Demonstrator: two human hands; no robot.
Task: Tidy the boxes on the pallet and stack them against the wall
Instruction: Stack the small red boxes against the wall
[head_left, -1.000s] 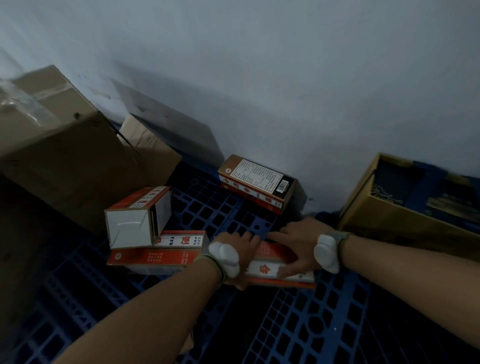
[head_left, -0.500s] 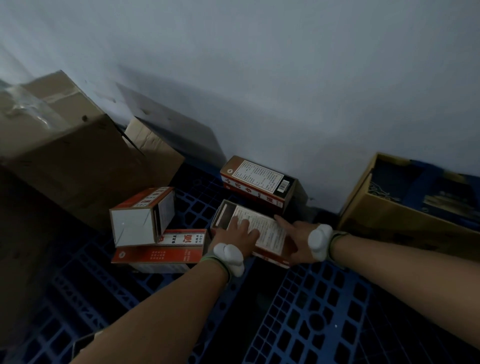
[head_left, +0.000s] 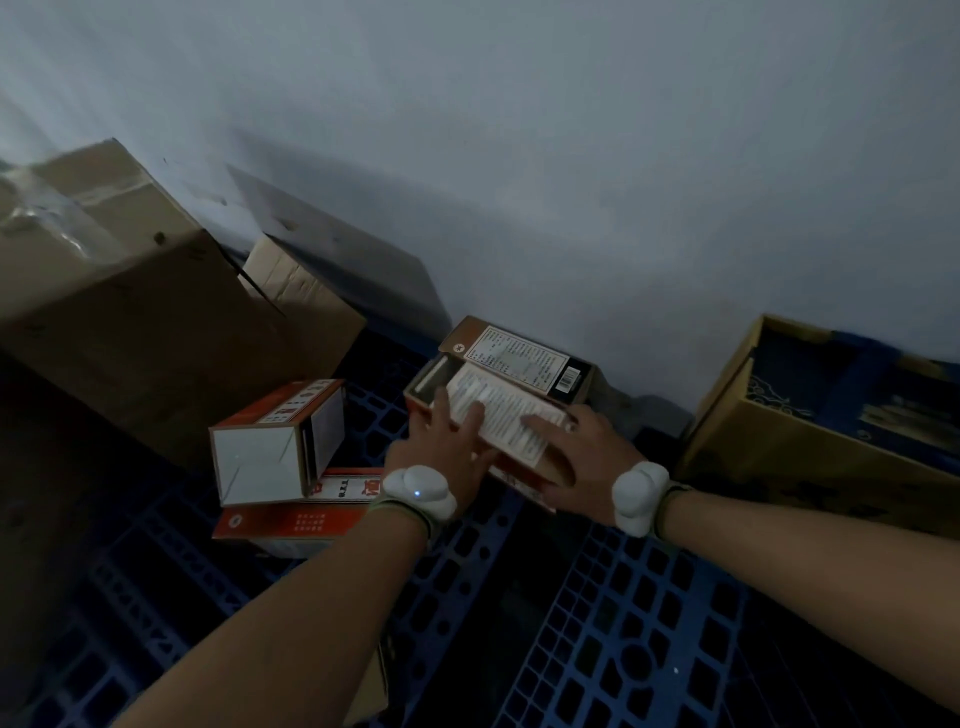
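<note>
I am pushing the box (head_left: 498, 415) further toward the wall (head_left: 571, 182) than it was half a second ago; then it lay clear of the second box (head_left: 524, 358) that sits at the wall's foot, and now its far long edge is touching that box, lying alongside it on the blue pallet (head_left: 623, 623); a second ago it was lying much nearer to me with its red side up, and now its printed white label is facing up. My left hand (head_left: 447, 447) is lying flat on the near left part of the label, fingers spread and straight, not curling round anything; my right hand (head_left: 576, 457) is pressing on the near right end, fingers spread, the thumb reaching down over the box's near side; both hands are bearing white sensors at the wrists. To the left, a red and white carton (head_left: 275, 441) is resting on a flat red carton (head_left: 291, 519), both where they were before, just beside my left wrist. Behind them a big brown cardboard box (head_left: 135, 312) is leaning with its flap open; at the right an open yellow-brown box (head_left: 810, 431) is standing against the wall, near my right hand. My forearms are covering part of the pallet grid in front.
</note>
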